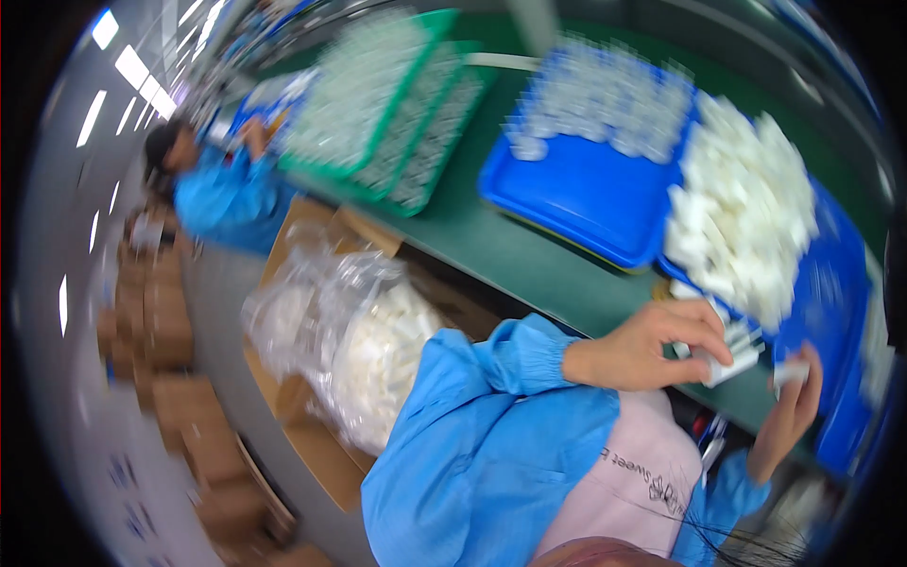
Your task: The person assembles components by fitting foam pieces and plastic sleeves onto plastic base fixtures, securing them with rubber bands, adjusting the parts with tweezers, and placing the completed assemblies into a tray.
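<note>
My left hand, in a blue sleeve, is closed on several small white plastic pieces, pinched between thumb and fingers. To its right, my right hand grips one short white plastic piece between thumb and fingertips. Both hands are over the near edge of the green table, a little apart. Just beyond them a large heap of white plastic pieces spills over a blue tray. The exact shape of the held pieces is blurred.
Left of the heap, a blue tray carries rows of clear parts. Stacked green trays of clear parts stand farther left on the green table. Below is a carton with bagged white pieces. A person works beyond; brown boxes line the floor.
</note>
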Available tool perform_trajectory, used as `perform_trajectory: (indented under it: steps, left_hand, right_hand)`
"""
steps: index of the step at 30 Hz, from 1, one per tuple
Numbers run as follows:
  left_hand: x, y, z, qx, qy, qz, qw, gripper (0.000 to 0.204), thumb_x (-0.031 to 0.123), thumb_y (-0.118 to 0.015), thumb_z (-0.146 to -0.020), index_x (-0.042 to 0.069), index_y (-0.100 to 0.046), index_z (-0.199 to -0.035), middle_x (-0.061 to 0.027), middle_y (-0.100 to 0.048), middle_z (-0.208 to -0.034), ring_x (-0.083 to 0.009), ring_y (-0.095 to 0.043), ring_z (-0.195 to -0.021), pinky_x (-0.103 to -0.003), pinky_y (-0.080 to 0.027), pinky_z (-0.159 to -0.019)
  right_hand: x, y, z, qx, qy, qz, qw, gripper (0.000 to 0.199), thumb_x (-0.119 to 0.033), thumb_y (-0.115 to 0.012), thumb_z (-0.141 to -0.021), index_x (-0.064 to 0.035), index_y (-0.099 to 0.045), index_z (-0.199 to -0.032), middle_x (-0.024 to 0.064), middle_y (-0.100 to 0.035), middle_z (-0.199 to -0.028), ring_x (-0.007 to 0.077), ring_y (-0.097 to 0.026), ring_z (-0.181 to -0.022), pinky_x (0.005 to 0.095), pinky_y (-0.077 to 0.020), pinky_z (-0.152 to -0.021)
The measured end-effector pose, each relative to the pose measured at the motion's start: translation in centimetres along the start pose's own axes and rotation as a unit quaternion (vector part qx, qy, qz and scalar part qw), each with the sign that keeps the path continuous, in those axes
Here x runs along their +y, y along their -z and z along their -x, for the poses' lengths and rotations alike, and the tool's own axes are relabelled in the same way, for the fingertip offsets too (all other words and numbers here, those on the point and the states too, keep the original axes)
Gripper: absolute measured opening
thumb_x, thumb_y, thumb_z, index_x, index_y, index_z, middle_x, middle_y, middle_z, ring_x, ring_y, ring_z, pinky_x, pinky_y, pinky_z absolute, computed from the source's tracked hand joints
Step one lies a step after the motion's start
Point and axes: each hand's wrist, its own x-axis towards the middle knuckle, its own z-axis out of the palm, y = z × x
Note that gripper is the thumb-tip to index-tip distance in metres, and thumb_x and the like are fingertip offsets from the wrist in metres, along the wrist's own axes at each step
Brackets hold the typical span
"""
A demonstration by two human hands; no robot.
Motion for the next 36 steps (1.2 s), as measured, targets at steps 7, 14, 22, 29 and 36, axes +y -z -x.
perform_trajectory:
  steps: [7,14,22,29,36]
  left_hand:
    - [-1.0,-2.1,-2.4,-0.08,-0.046,-0.123,0.988,0.031,-0.008,-0.066,-0.069,0.005,-0.07,-0.098,-0.0079,-0.06,-0.092,-0.0216,-0.056,-0.085,-0.03,-0.045,-0.072]
    - [-1.2,-3.2,-2.2,-0.071,-0.007,-0.154,0.985,0.029,-0.009,-0.067,-0.071,0.005,-0.071,-0.095,-0.0066,-0.061,-0.091,-0.021,-0.055,-0.085,-0.029,-0.043,-0.074]
    - [-1.7,-3.4,-2.5,-0.091,-0.018,-0.183,0.979,0.029,-0.009,-0.067,-0.071,0.005,-0.071,-0.096,-0.0066,-0.061,-0.091,-0.0217,-0.055,-0.085,-0.03,-0.043,-0.073]
    - [-2.4,-3.0,-2.2,-0.056,-0.064,-0.182,0.98,0.028,-0.004,-0.07,-0.071,0.003,-0.068,-0.099,-0.0116,-0.059,-0.1,-0.0232,-0.057,-0.087,-0.03,-0.046,-0.075]
    - [-3.5,-2.4,-1.5,-0.038,0.005,-0.112,0.993,0.038,0.001,-0.073,-0.072,-0.001,-0.062,-0.108,-0.0139,-0.056,-0.108,-0.0226,-0.058,-0.09,-0.03,-0.048,-0.076]
  right_hand:
    - [1.9,-1.9,-2.8,-0.04,-0.121,-0.393,0.911,0.037,-0.022,-0.055,-0.093,0.0012,-0.053,-0.122,0.0068,-0.061,-0.101,0.0141,-0.058,-0.089,0.028,-0.048,-0.077]
    - [1.6,-2.0,-1.9,-0.052,-0.129,-0.419,0.897,0.029,-0.02,-0.056,-0.093,-0.005,-0.055,-0.118,0.0028,-0.061,-0.096,0.0098,-0.058,-0.088,0.0246,-0.0465,-0.078]
    - [1.5,-2.7,-1.5,-0.067,-0.141,-0.363,0.919,0.026,-0.026,-0.06,-0.09,-0.0068,-0.054,-0.107,0.0033,-0.058,-0.097,0.0102,-0.054,-0.091,0.0257,-0.0427,-0.084]
    - [0.6,-1.9,-0.9,-0.088,-0.089,-0.282,0.951,0.015,-0.016,-0.064,-0.086,-0.003,-0.057,-0.091,0.0036,-0.057,-0.091,0.0109,-0.052,-0.086,0.0251,-0.0415,-0.081]
    - [0.2,-2.1,0.3,-0.128,0.055,-0.199,0.97,0.005,-0.005,-0.063,-0.084,-0.0021,-0.06,-0.087,0.0077,-0.06,-0.094,0.0168,-0.053,-0.086,0.0292,-0.0415,-0.08]
